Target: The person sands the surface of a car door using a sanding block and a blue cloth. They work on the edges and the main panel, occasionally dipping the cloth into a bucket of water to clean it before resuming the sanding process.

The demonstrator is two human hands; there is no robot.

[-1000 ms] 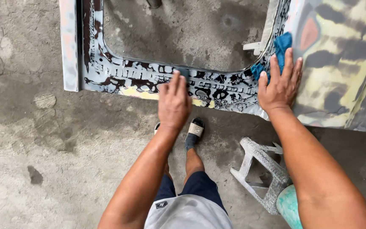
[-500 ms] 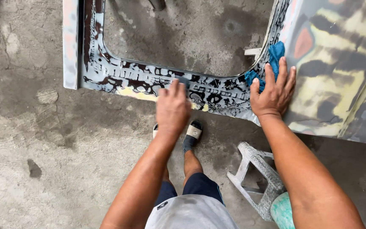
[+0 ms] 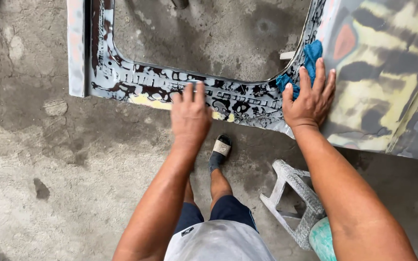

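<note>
A sanded car door panel [image 3: 388, 87], mottled in yellow, grey and black, lies in front of me with its window frame [image 3: 136, 82] reaching left. My left hand [image 3: 189, 113] lies flat on the lower frame rail, blurred by motion. A small grey sheet [image 3: 197, 83] peeks out under its fingertips. My right hand [image 3: 310, 99] rests with spread fingers at the frame's right corner, pressing on a blue cloth [image 3: 311, 55] that sticks out above the fingers.
Rough concrete floor [image 3: 49, 183] lies all around. A white plastic stool [image 3: 296, 198] stands tipped by my right forearm, with a pale green object [image 3: 322, 241] beside it. My foot in a sandal [image 3: 220, 150] stands just under the frame rail.
My left hand has slid a little to the left along the frame rail. My right hand has stayed on the blue cloth.
</note>
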